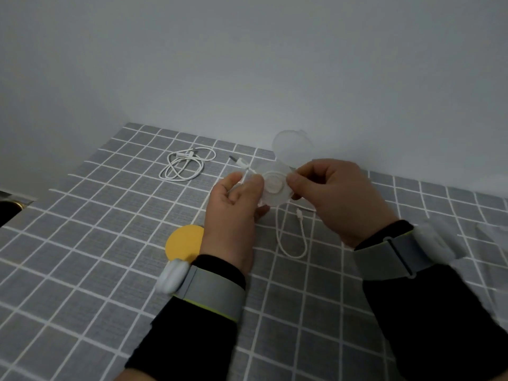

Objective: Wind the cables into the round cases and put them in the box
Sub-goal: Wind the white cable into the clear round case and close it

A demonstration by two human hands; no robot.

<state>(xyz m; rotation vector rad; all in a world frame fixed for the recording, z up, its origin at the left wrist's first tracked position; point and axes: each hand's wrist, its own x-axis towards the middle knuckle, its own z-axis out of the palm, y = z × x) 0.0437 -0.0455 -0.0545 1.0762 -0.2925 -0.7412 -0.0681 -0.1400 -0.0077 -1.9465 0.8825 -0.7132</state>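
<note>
Above the table's middle I hold a translucent white round case, its clear lid swung open towards the wall. My left hand grips the case's left edge and pins a white cable against it. The cable's USB plug sticks out to the upper left, and its free end hangs in a loop down to the table. My right hand pinches the cable at the case's right edge. A second white cable lies coiled loosely on the table at the back left. A yellow round case lies flat beside my left wrist.
The table wears a grey cloth with a white grid and stands against a plain grey wall. A dark object with a brass-coloured rim sits past the table's left edge. Both wrists carry grey bands with white devices. No box is in view.
</note>
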